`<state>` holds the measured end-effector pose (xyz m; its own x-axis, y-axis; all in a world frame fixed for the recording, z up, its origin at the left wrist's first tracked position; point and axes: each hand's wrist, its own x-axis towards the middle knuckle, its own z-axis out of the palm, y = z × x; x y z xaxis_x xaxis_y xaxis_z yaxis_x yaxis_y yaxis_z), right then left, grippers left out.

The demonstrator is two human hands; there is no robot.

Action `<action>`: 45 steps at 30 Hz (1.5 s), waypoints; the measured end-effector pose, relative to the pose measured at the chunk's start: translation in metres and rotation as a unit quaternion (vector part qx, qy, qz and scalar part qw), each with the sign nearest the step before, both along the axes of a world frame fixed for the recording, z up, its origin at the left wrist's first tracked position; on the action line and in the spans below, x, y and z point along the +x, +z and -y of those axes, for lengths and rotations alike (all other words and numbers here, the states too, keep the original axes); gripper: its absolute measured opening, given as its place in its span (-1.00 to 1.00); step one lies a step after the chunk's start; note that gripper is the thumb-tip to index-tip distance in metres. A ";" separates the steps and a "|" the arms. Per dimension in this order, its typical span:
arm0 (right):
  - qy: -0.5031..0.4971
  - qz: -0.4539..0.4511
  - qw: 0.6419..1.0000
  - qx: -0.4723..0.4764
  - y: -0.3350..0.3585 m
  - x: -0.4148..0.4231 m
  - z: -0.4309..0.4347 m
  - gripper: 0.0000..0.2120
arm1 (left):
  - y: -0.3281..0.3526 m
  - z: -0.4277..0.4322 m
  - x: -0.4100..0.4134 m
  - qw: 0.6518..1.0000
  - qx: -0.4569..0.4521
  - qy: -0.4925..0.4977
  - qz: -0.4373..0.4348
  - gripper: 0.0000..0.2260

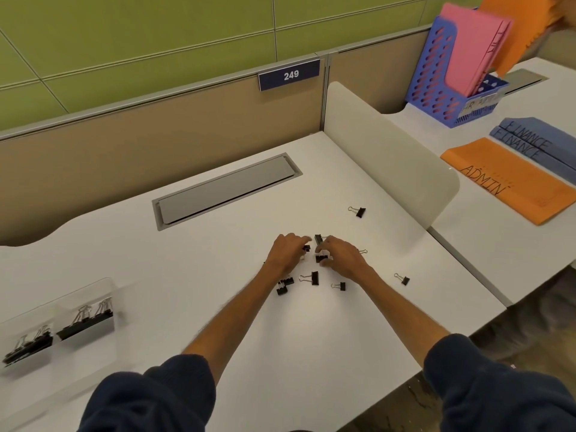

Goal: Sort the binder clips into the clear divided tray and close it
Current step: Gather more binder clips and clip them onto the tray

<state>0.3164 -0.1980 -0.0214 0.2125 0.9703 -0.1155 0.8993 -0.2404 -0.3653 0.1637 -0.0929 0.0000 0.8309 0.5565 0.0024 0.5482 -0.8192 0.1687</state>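
Observation:
Several black binder clips lie scattered on the white desk (218,307). My left hand (288,251) and my right hand (341,255) meet over the middle of the scatter. The left fingers curl round a small clip (306,248). The right fingers pinch another clip (321,258), with one more clip (318,239) just above them. Loose clips lie near my wrists (314,278), (339,286), (285,286), and farther right (404,279), (360,211). The clear divided tray (106,294) stands at the far left, open, with clips in two compartments (87,322).
A grey cable hatch (224,190) is set into the desk behind the clips. A white divider panel (383,151) bounds the desk on the right. Beyond it lie an orange ADMIN folder (511,182), blue FINANCE folders (536,141) and a blue file rack (442,76).

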 end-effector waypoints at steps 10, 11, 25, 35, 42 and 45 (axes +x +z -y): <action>-0.011 0.070 0.997 -0.023 0.002 -0.011 -0.002 -0.82 | 0.003 0.008 -0.014 0.999 0.037 -0.008 -0.036 -0.88; -0.015 0.071 0.997 -0.017 0.002 -0.012 -0.002 -0.81 | 0.004 0.009 -0.015 0.999 0.035 -0.006 -0.036 -0.88; 0.011 0.030 0.996 0.083 0.019 -0.069 -0.024 -0.80 | 0.022 0.004 -0.087 0.993 -0.018 0.101 0.060 -0.74; 0.111 0.020 0.988 0.103 0.032 -0.171 -0.083 -0.81 | 0.037 -0.015 -0.199 0.982 0.003 0.181 0.052 -0.93; 0.177 -0.031 0.976 0.119 0.044 -0.266 -0.120 -0.84 | 0.049 -0.032 -0.306 0.958 0.026 0.284 0.042 -0.84; 0.210 -0.051 0.970 0.114 0.048 -0.309 -0.131 -0.82 | 0.051 -0.033 -0.350 0.948 0.033 0.315 0.041 -0.78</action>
